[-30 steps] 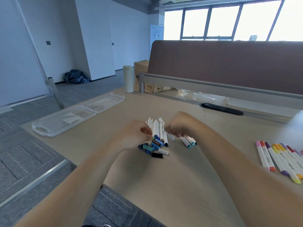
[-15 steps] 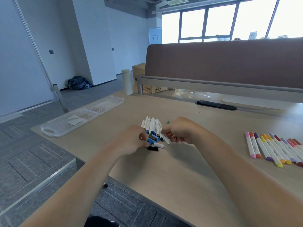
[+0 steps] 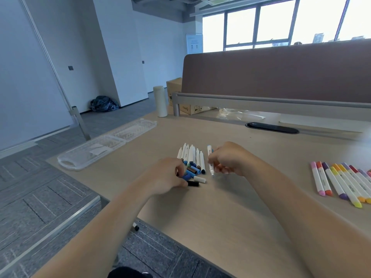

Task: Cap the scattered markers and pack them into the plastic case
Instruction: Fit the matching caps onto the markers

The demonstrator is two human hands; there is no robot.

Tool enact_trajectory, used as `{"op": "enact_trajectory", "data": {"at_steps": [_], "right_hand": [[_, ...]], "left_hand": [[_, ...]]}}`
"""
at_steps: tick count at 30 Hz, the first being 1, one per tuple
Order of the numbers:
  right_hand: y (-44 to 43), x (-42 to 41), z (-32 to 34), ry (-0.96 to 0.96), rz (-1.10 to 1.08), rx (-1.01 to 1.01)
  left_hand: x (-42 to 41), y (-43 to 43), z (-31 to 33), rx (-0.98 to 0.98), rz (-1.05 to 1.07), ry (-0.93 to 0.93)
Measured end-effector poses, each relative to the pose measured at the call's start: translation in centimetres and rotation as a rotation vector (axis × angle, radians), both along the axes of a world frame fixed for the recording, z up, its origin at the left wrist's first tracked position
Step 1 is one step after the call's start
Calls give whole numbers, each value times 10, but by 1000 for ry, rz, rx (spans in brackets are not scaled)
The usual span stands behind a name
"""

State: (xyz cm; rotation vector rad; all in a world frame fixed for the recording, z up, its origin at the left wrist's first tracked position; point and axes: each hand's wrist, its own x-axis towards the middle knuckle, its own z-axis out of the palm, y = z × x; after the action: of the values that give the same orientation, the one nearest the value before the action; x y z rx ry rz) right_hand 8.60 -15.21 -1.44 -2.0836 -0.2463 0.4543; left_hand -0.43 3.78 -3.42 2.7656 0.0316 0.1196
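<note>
Clear plastic case [image 3: 94, 151] lies open at the desk's [image 3: 230, 213] left edge. The left hand [image 3: 167, 178] pinches a blue cap [image 3: 187, 175] among loose caps; the right hand [image 3: 228, 160] grips a white marker [image 3: 210, 160], tip downward.

Case [image 3: 106, 145] far left on desk [image 3: 230, 207]; loose markers [image 3: 191, 157] centre; capped row [image 3: 345, 181] right.
</note>
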Motion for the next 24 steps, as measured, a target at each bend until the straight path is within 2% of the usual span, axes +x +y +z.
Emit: {"op": "enact_trajectory", "data": {"at_steps": [3,7,15,24], "right_hand": [[0,6,-3,-12,-18,25],[0,13,-8,-30,-29,37],[-10,23,-9,-37,-63,48],[-7,22,-7,-33,-63,66]], "left_hand": [[5,-4,3,-56,30,-51],[19,-18,7,-10,68,-108],[39,-42,4,218,11,-54],[37,-45,-5,210,96,-59]]}}
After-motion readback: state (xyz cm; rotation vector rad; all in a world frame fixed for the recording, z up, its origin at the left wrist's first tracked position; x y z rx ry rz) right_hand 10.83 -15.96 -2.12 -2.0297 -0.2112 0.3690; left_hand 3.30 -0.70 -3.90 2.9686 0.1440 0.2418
